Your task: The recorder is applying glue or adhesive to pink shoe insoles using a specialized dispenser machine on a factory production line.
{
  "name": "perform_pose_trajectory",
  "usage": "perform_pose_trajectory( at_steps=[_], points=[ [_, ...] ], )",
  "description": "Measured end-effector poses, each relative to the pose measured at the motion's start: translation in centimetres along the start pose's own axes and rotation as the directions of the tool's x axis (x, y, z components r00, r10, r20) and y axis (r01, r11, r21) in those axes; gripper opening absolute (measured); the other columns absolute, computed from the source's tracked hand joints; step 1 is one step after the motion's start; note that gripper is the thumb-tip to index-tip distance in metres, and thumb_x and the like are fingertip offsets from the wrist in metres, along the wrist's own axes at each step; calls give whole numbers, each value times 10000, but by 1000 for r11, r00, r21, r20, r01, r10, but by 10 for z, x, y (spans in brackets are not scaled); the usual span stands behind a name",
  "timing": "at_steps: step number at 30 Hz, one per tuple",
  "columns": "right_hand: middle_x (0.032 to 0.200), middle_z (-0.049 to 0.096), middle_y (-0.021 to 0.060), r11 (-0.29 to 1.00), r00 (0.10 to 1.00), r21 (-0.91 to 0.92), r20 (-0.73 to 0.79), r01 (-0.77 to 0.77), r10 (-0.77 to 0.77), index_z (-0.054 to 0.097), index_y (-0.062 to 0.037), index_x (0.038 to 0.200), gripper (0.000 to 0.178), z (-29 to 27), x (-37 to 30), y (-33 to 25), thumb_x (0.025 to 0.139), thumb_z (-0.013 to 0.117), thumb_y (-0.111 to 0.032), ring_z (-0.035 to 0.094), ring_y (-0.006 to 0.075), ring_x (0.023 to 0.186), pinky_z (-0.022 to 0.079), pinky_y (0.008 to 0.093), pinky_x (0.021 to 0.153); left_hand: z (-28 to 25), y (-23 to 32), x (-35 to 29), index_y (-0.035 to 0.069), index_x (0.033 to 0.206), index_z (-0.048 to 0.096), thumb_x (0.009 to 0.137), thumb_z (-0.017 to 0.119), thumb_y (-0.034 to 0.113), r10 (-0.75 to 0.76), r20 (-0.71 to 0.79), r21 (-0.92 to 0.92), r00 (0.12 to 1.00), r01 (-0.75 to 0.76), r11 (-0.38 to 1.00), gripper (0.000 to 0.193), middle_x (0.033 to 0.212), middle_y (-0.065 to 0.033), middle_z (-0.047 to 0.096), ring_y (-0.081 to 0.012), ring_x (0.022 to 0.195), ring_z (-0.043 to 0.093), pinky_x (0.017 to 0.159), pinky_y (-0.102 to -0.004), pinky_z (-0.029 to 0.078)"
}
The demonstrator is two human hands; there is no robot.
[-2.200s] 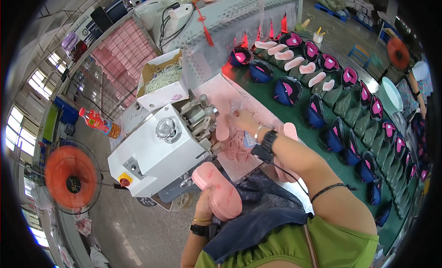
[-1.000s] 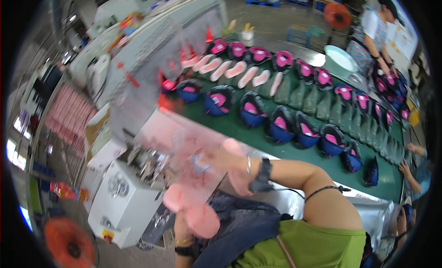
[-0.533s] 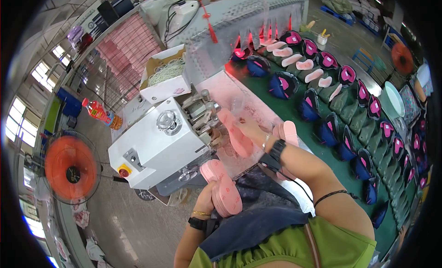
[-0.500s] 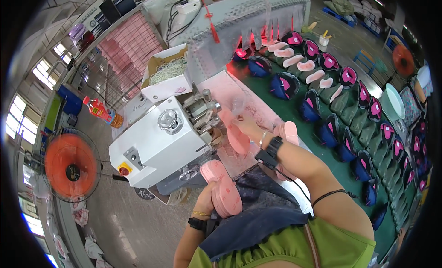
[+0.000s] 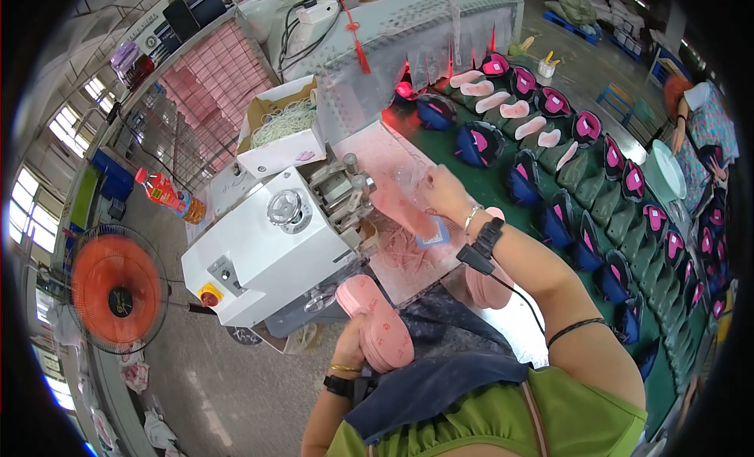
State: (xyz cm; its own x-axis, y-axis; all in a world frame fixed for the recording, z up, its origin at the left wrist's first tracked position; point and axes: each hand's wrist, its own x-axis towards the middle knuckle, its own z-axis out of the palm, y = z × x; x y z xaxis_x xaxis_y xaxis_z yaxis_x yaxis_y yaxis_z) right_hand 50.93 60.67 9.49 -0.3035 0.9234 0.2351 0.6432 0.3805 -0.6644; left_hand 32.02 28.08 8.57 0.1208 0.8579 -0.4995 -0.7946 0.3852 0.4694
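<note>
A stack of pink shoe insoles (image 5: 383, 325) rests in my left hand (image 5: 350, 347), its fingers wrapped round the side. My right hand (image 5: 446, 194) is closed on the edge of a single pink insole (image 5: 402, 207), blurred by motion. That insole lies against the metal head (image 5: 349, 183) of a white bench machine (image 5: 271, 241). Under it are thin pink trimmings (image 5: 404, 249) and a small light-blue piece (image 5: 433, 231) on the dusty pink board. More stacked insoles (image 5: 487, 288) lie beneath my right forearm.
Rows of dark blue shoe uppers (image 5: 556, 221) and loose insoles stand on a green belt (image 5: 503, 186) to the right. An orange fan (image 5: 118, 288), a red-labelled bottle (image 5: 169, 196) and a box of cord (image 5: 283, 127) are at left. A co-worker (image 5: 703, 135) stands far right.
My right hand has shifted up and to the right, and its insole has tilted, uncovering the light-blue piece. My left hand stays nearly still. The co-worker has come further into view.
</note>
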Motion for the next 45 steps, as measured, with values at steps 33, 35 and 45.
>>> perform_pose_trajectory(
  at_steps=[33, 35, 45],
  points=[
    [934, 729, 121, 781, 532, 500, -574, -375, 623, 661, 35, 1160, 438, -234, -53, 301, 777, 697, -176, 687, 215, 830, 532, 318, 775, 28, -17, 29, 8, 1296, 496, 983, 454, 303, -8, -37, 136, 999, 12, 991, 431, 1223, -142, 604, -305, 1108, 599, 955, -442, 494],
    [823, 701, 125, 875, 689, 416, -559, -248, 461, 698, -7, 1080, 318, -202, -29, 224, 820, 677, -189, 664, 197, 742, 521, 342, 683, 32, -18, 27, 8, 1294, 500, 983, 452, 297, 31, -1, 136, 1000, -31, 990, 428, 1213, -142, 606, -303, 1104, 600, 948, -445, 498],
    [916, 651, 186, 959, 932, 260, 309, 110, -191, 618, -17, 1012, 308, -17, -182, -79, 928, 578, -311, 613, 380, 814, 477, 432, 714, 28, 6, 40, 17, 1261, 526, 945, 555, 216, 335, 418, 902, 844, -430, -42, 374, 1170, -112, 627, -255, 1099, 611, 943, -386, 501]
  ],
)
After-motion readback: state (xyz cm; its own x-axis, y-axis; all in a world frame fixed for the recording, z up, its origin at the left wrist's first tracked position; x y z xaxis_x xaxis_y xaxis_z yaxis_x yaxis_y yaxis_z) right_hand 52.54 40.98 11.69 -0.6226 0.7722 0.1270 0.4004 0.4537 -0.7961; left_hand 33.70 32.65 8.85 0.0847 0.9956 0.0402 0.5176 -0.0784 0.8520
